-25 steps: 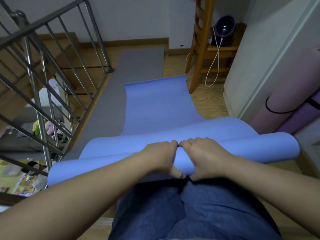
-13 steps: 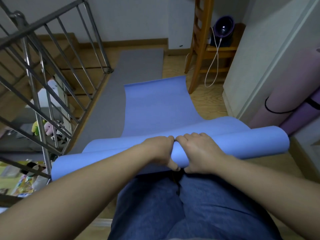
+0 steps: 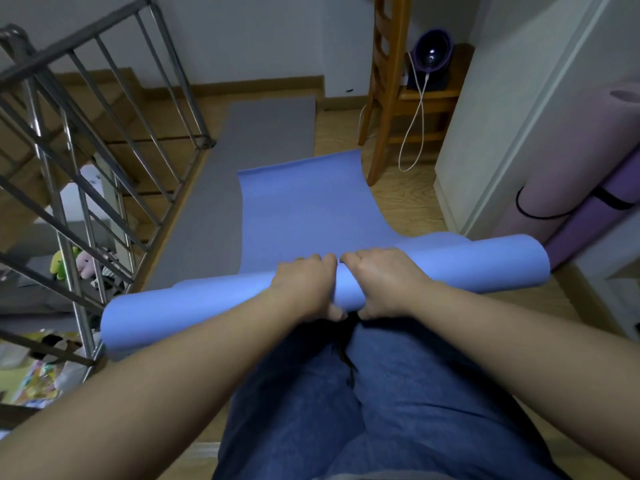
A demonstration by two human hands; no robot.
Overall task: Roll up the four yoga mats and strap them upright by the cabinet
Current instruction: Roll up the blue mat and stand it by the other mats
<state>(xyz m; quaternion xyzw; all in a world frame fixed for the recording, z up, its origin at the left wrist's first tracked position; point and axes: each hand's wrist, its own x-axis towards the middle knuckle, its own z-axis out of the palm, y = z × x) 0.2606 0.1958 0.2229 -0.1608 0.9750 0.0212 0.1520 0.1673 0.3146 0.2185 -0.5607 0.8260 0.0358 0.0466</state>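
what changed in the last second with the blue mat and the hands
The blue mat has rolled a little further away from the person, so less of it lies flat. The left hand and right hand kept their grip side by side on the roll's middle and went forward with it. Nothing was let go. The grey mat still lies flat, and the two rolled purple mats still stand by the cabinet.

Blue mat (image 3: 304, 209) half-rolled, grey mat (image 3: 263, 133) flat, lilac roll (image 3: 581, 150), purple roll (image 3: 588, 223) upright

Railing (image 3: 74, 41) crowds left; cabinet (image 3: 502, 116), chair (image 3: 384, 98) crowd right.
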